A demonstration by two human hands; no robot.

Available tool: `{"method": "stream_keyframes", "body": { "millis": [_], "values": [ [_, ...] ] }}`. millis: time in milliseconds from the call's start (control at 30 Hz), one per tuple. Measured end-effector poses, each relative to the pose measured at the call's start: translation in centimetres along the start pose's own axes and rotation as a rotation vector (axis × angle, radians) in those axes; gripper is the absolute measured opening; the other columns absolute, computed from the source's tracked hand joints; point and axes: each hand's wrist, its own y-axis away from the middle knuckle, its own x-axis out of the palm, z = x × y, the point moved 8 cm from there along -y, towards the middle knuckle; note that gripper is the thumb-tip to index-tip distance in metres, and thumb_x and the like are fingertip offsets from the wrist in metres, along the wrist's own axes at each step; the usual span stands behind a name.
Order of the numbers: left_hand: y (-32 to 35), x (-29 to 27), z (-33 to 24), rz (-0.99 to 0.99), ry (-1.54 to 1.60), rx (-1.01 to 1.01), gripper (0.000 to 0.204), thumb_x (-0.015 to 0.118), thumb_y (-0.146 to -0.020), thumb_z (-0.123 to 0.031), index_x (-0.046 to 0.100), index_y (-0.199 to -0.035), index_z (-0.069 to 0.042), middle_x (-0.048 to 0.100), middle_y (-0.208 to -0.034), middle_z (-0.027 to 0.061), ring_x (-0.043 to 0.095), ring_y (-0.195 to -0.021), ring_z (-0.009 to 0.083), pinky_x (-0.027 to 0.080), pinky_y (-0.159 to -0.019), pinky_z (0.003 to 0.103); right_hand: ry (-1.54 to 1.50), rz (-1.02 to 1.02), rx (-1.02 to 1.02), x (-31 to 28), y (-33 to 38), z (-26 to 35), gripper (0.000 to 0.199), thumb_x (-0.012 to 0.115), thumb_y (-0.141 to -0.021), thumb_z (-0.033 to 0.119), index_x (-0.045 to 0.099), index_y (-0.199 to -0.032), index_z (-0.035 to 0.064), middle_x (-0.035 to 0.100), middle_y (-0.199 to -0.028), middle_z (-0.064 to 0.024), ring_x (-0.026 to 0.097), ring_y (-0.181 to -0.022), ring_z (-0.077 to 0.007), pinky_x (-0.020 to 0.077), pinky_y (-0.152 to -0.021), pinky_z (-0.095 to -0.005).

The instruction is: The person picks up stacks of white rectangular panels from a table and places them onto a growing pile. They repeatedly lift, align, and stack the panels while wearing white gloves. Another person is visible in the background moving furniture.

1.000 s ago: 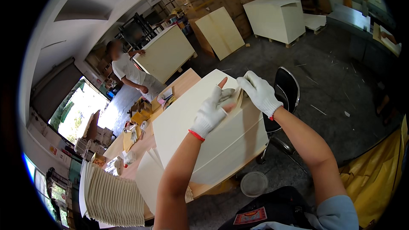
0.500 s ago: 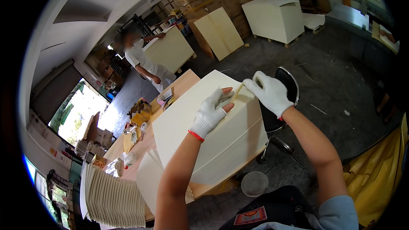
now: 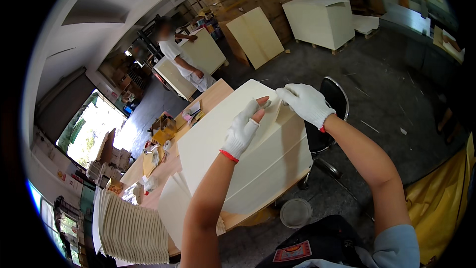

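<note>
A large cream sheet of paper or thin board lies on top of others on the wooden table in front of me, with a folded or raised strip along its right side. My left hand, in a white knitted glove with bare fingertips showing, rests on the sheet with thumb and fingers apart. Close to its right, my right hand, in a white glove too, is closed with fingers pinched at the sheet's raised far-right edge. Its fingertips are partly hidden, and a shadow falls below it on the sheets.
A fanned stack of cream sheets fills the table's near left. Boxes and small items line its left side. A black chair stands at the right, a round bucket below. A person stands beyond by tall board stacks.
My right hand has moved a little left and down toward my left hand. The thin yellowish edge between the hands shows less. The person beyond has moved right, and another pale stack shows there.
</note>
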Motion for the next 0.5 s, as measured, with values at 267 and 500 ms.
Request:
{"method": "stream_keyframes", "body": {
  "millis": [267, 500],
  "values": [
    [0.1, 0.4, 0.5, 0.046, -0.033, 0.021, 0.049, 0.058, -0.106, -0.029, 0.057, -0.147, -0.003, 0.066, -0.139, 0.0120, 0.060, -0.132, 0.0237, 0.048, -0.108, 0.036, -0.359, 0.040, 0.212, 2.2, -0.5, -3.3, 0.054, 0.056, -0.097, 0.055, 0.073, -0.088, 0.0050, 0.068, -0.075, -0.0054, 0.067, -0.073, -0.0166, 0.0485, -0.071, -0.0331],
    [0.0, 1.6, 0.7, 0.031, -0.057, 0.076, 0.056, 0.061, -0.099, -0.010, 0.049, -0.153, -0.004, 0.064, -0.138, 0.0162, 0.062, -0.128, 0.0280, 0.047, -0.110, 0.038, -0.439, 0.096, 0.161, 2.1, -0.2, -3.1, 0.057, 0.053, -0.100, 0.059, 0.072, -0.089, 0.0056, 0.070, -0.076, -0.0089, 0.069, -0.075, -0.0211, 0.0503, -0.072, -0.0357]
  ]
}}
